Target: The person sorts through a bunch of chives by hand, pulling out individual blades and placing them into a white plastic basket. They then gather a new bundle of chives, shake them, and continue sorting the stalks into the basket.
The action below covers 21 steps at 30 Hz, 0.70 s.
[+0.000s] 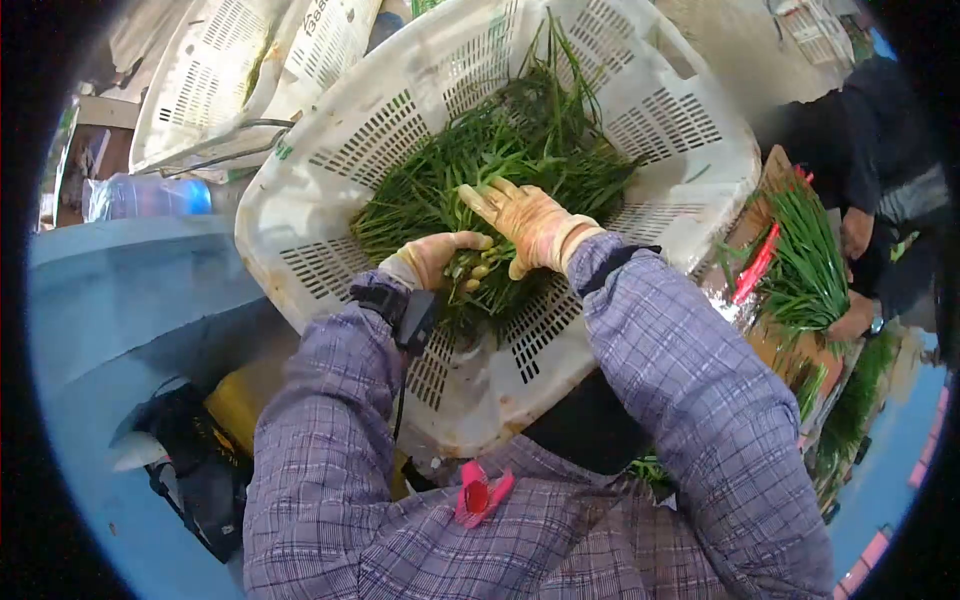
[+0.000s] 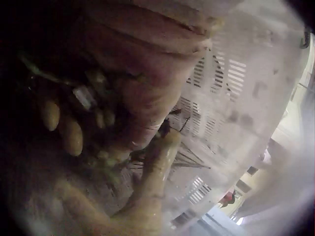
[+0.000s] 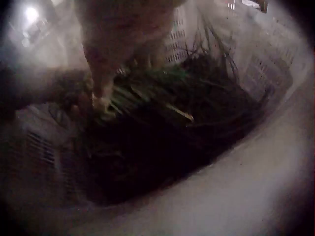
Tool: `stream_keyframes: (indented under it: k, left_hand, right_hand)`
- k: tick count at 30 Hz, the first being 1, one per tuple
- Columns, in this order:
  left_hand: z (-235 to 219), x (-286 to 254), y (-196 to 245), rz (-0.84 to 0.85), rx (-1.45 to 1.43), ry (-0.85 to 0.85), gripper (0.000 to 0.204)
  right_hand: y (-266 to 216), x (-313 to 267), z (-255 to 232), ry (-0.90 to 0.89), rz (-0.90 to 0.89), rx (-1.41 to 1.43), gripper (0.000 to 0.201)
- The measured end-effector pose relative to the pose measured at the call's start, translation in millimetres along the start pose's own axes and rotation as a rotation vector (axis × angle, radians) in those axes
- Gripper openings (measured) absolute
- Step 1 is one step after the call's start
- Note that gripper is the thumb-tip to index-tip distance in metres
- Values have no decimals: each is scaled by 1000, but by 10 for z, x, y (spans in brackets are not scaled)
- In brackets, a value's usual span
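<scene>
Long, thin leafy greens (image 1: 545,130) lie heaped in a white slatted plastic basket (image 1: 700,190). My gloved left hand (image 1: 435,258) grips a bunch of these greens at the near side of the heap, its thumb across the top. Below that thumb, small yellowish rounded shapes (image 1: 477,272) show among the stalks. My gloved right hand (image 1: 525,222) rests over the greens just right of the left one, fingers straight and thumb apart. The left wrist view has the left hand close up and dark, with the basket wall (image 2: 241,118) behind. Greens (image 3: 147,93) appear under the right hand in the right wrist view.
To the right, another person's hands (image 1: 853,315) hold a bunch of greens (image 1: 808,260) beside a strip of red tape (image 1: 757,265). Further white baskets (image 1: 215,80) stand at the upper left. A blue tub (image 1: 150,275) and a clear plastic bottle (image 1: 150,197) are left.
</scene>
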<state>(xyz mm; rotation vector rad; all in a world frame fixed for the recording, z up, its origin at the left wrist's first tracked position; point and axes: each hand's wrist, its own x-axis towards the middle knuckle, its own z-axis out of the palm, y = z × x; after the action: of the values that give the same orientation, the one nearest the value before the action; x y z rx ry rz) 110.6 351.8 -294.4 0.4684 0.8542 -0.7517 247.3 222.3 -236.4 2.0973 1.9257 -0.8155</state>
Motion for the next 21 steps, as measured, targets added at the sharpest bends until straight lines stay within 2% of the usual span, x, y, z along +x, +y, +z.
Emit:
stream_keyframes:
  k: [2,3,4,6,10,11,13,14,15,16,17,18,19,20,21]
  left_hand:
    - [26,-3,11,31,-41,-32,20]
    - [40,-29,-33,306,236,-30,21]
    - [75,-35,3,306,239,-31,21]
    - [171,-69,40,82,-61,11,23]
    - [-18,115,-42,112,-68,-72,25]
    - [13,110,-37,124,-80,-36,30]
    - [70,27,10,118,-104,-56,34]
    - [82,2,60,132,-116,-80,37]
    - [51,-19,99,155,56,-40,61]
    - [-23,10,111,158,52,-32,61]
    - [-119,83,104,208,64,-65,67]
    - [-68,50,122,257,76,-102,74]
    - [-38,-35,104,347,239,70,77]
    - [-33,-18,103,350,235,73,77]
    - [-37,-4,101,395,184,251,74]
  right_hand:
    - [68,2,-2,-68,-10,-40,136]
    - [100,24,37,-40,-24,-42,140]
    - [124,51,66,-39,-22,-42,140]
    - [83,77,83,53,-42,-50,136]
    - [69,213,251,193,-139,89,113]
    - [106,294,369,186,-151,97,113]
    - [236,415,592,578,-374,190,90]
    - [278,423,592,575,-383,189,90]
    - [314,437,588,476,-298,383,79]
    - [349,449,586,372,-211,575,70]
    - [454,458,602,498,-320,447,53]
    - [534,530,700,498,-325,449,53]
    - [597,610,802,430,-337,811,49]
    - [612,640,807,348,-340,1171,44]
    - [653,612,822,396,-224,1245,39]
